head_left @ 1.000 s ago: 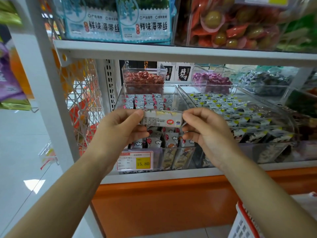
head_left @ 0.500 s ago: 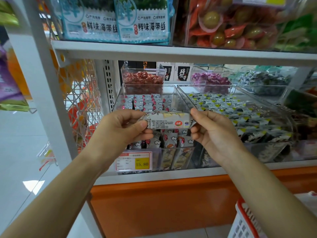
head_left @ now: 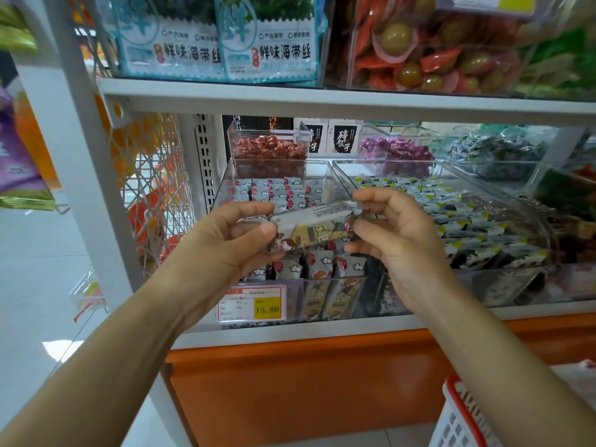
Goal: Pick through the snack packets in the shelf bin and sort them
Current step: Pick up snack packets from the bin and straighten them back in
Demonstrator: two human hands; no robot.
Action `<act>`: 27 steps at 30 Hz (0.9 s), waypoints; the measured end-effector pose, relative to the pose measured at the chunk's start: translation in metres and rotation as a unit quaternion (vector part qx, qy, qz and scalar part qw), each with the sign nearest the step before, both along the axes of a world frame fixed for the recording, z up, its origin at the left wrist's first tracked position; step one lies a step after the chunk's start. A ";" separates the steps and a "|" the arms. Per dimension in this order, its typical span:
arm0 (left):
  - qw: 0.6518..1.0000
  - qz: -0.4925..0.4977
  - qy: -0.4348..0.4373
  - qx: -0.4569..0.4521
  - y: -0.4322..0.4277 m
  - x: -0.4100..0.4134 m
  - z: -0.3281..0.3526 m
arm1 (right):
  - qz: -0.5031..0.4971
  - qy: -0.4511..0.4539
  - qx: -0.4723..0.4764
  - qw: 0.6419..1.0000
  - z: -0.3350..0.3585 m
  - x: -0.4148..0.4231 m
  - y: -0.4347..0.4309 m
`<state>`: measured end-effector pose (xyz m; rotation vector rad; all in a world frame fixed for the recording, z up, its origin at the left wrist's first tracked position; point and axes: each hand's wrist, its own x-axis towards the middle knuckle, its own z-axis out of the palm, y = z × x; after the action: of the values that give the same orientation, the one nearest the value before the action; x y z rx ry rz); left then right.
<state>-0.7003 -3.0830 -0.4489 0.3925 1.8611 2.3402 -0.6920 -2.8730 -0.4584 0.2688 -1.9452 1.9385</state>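
Note:
A long grey snack packet (head_left: 314, 225) with cartoon print is held level in front of the clear shelf bin (head_left: 225, 188). My left hand (head_left: 225, 250) pinches its left end between thumb and fingers. My right hand (head_left: 396, 240) pinches its right end. The packet's printed front and part of its white back both show. Behind and below it the bin holds several matching grey packets (head_left: 274, 191) in rows, some standing upright at the front.
A second clear bin (head_left: 516, 204) of black-and-white packets sits to the right. Smaller bins of red (head_left: 267, 150) and purple sweets (head_left: 393, 150) stand behind. A price tag (head_left: 251, 303) reads 15.80. A white shelf board (head_left: 322, 98) runs overhead. A red-and-white basket (head_left: 458, 414) is at lower right.
Both hands have turned the packet, so its printed cartoon front now shows where the white label back faced me. My right hand has shifted slightly right and up.

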 end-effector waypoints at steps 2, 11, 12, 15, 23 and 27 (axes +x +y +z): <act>0.999 0.018 0.022 -0.044 -0.002 -0.001 -0.001 | 0.024 -0.006 -0.018 1.000 -0.001 -0.001 -0.001; 0.985 0.002 0.087 -0.151 0.001 0.003 -0.002 | -0.009 -0.021 -0.021 1.000 -0.005 -0.005 -0.003; 0.989 -0.011 0.064 -0.135 0.003 0.004 -0.003 | -0.016 -0.018 -0.013 1.000 -0.005 -0.005 -0.003; 0.993 0.004 0.034 -0.112 0.007 0.004 -0.003 | -0.015 -0.014 0.020 1.000 -0.005 -0.004 -0.005; 0.967 0.053 0.117 -0.222 0.010 0.009 0.000 | -0.066 0.028 0.117 0.991 -0.005 0.000 -0.008; 0.977 0.066 0.084 -0.184 0.016 0.008 -0.001 | -0.081 0.041 0.142 0.986 -0.007 0.000 -0.011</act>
<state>-0.6922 -3.0671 -0.4502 0.4456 2.4094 2.0217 -0.6916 -2.8837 -0.4656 0.2523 -2.1156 1.5244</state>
